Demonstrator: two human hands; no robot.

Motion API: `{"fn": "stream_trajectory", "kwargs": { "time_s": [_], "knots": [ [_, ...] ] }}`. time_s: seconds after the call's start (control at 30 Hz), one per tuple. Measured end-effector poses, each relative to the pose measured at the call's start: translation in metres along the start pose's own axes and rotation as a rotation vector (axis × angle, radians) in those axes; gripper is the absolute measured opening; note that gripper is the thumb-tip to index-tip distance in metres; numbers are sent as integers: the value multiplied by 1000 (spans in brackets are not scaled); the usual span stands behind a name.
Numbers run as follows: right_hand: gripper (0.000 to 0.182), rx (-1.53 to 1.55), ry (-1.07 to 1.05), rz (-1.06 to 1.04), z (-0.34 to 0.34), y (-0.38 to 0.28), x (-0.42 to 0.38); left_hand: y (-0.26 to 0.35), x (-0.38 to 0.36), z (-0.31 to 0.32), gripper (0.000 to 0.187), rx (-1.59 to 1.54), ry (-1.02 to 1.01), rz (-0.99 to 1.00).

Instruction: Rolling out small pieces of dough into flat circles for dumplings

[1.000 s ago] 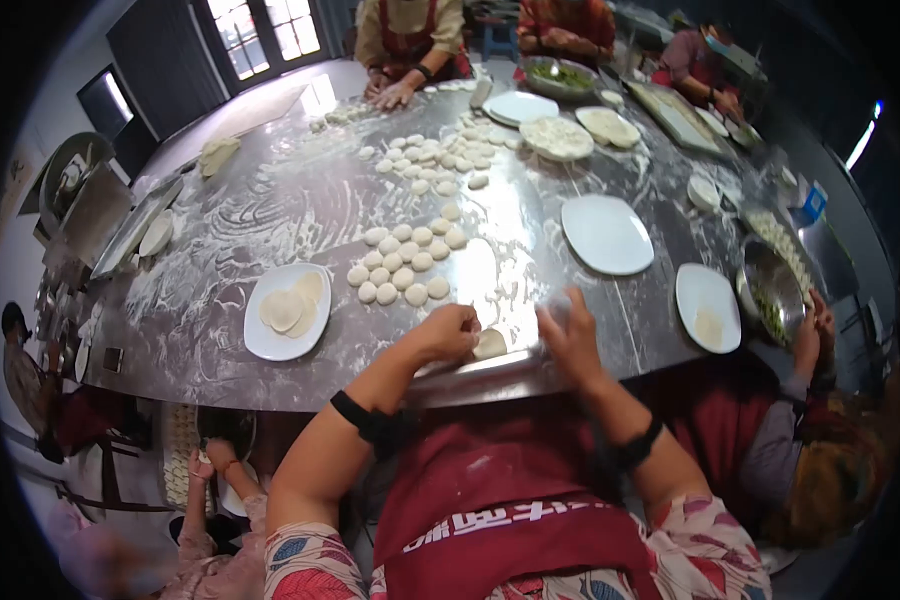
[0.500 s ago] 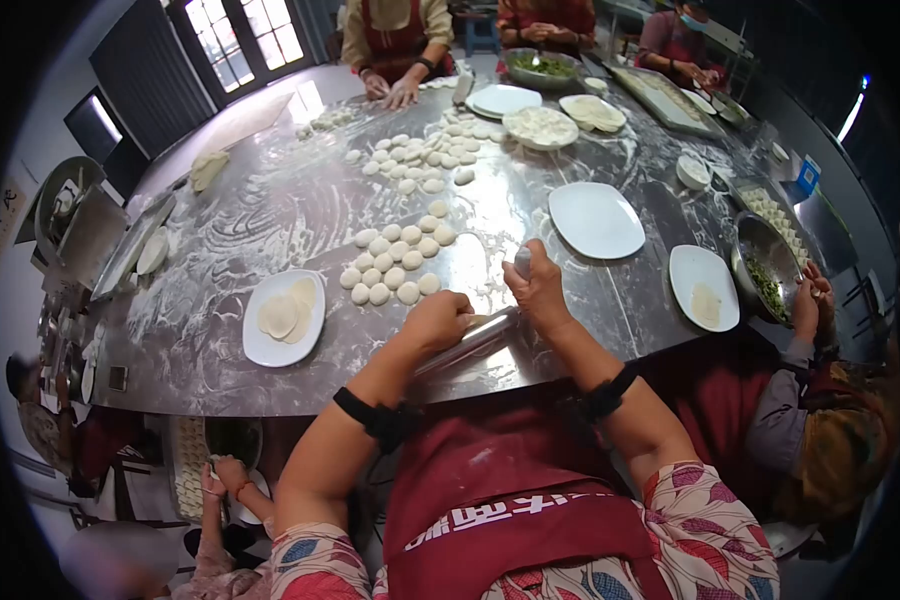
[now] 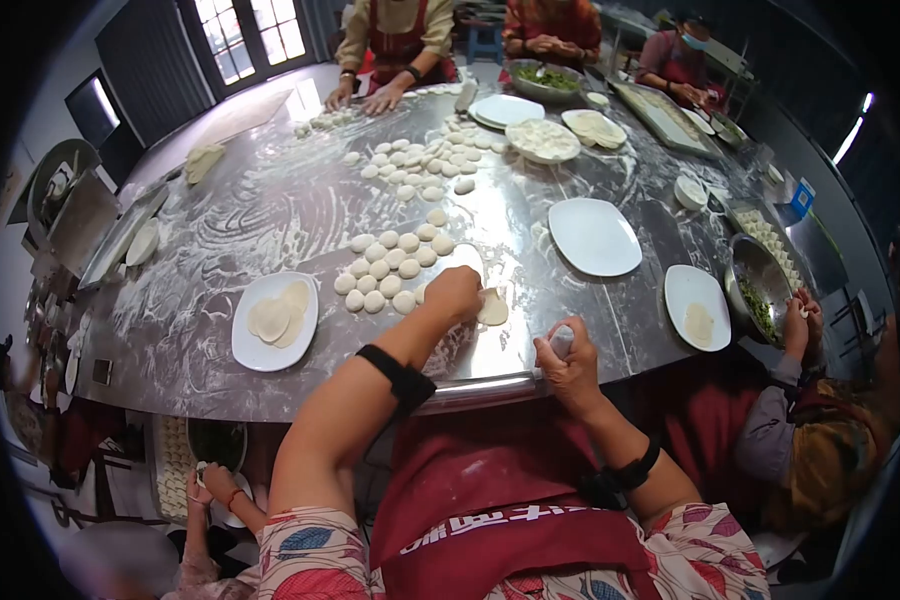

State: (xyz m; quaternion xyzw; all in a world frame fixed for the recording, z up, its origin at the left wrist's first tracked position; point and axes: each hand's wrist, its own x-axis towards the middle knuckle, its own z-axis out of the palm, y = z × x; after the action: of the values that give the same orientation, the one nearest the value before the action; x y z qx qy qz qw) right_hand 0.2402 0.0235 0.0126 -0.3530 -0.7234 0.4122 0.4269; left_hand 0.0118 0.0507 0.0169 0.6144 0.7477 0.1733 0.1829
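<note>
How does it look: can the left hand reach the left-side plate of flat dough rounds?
Probably yes: between left hand and plate lie only low dough pieces and tabletop, though the hand is busy with a wrapper.

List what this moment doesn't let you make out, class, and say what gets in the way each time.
All in the head view:
Left hand: its pinch on the wrapper is hidden by the hand's own back.
Pin: the gripped part is covered by the right hand.
Discs on the left plate: overlapping, so uncountable.
Co-worker in cream sleeves: head cut off by the top edge.
Lower-left head: blurred.
</note>
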Motion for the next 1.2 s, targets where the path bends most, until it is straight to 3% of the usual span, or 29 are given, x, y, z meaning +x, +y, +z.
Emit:
{"fn": "stream_trajectory", "kwargs": {
  "time_s": [0.23, 0.33, 0.4, 0.47, 0.63, 0.7, 0.87, 1.07, 1.2],
  "knots": [
    [25, -81, 26, -108, 32, 13, 66, -14, -60, -7, 18, -210, -223, -59],
    [27, -152, 28, -117, 50, 7, 89, -9, -58, -17, 19, -140, -196, -140],
    [26, -187, 93, -254, 45, 9, 83, -14, -51, -9, 19, -154, -148, -37],
    [25, -134, 38, -106, 29, 14, 60, -17, -50, 2, 21, -175, -80, 106],
    [25, -66, 5, 36, 5, 1, 11, -30, -52, 13, 21, -382, -201, 22],
    [25, -81, 29, -36, 15, 7, 30, -30, -59, 5, 19, -303, -227, 87],
    [25, -217, 89, -209, 57, 13, 94, -7, -54, -2, 21, -66, -122, 6],
    [28, -73, 44, -61, 14, 10, 29, -27, -43, 14, 22, -196, -47, 107],
    [25, -91, 20, -36, 17, 3, 40, -27, -57, 5, 21, -333, -204, 123]
  ]
}}
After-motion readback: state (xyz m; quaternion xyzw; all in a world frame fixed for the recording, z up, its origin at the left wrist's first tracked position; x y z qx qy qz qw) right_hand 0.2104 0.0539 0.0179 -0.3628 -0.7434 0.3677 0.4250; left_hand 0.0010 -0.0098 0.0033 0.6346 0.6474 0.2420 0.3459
